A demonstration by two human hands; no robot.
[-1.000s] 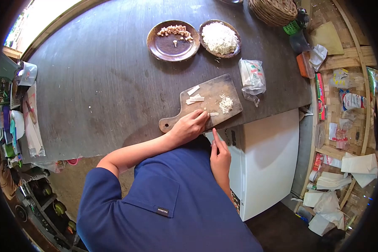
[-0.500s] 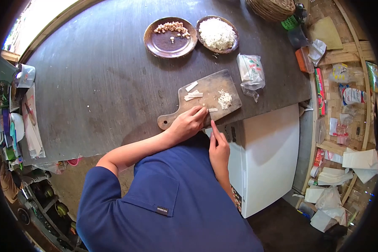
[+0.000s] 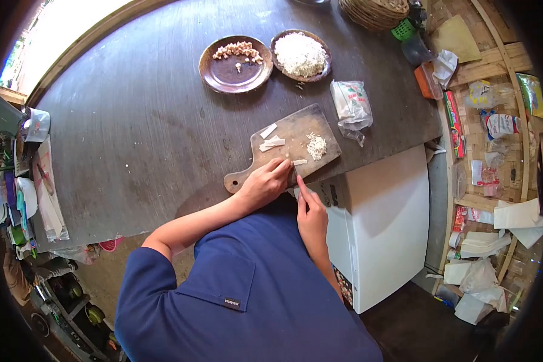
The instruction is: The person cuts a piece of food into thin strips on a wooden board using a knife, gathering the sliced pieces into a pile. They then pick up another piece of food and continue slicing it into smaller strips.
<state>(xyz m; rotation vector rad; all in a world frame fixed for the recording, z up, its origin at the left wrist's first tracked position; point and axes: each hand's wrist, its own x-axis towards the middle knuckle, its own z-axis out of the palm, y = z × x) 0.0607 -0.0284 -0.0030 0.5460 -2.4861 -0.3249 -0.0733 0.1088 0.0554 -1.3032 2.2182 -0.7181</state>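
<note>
On the wooden cutting board (image 3: 280,127), the bent fingers of my left hand (image 3: 264,183) press together at the end of a thin white strip (image 3: 300,161). My right hand (image 3: 311,212) grips a knife (image 3: 294,174), its index finger stretched along the tool; the handle is hidden in the palm. The blade sits against the left fingertips. Several flat white slices (image 3: 272,143) lie at the board's left side, and a small heap of white shreds (image 3: 316,146) at its right.
Behind the board stand a brown plate with small tan pieces (image 3: 235,79) and a plate heaped with white shreds (image 3: 300,55). A clear plastic packet (image 3: 351,104) lies right of the board. A white cabinet (image 3: 392,223) stands below the table's right edge.
The whole view has shifted slightly, so the plates and board appear a little further left and lower. Both hands stay at the same part of the board, with the same grips.
</note>
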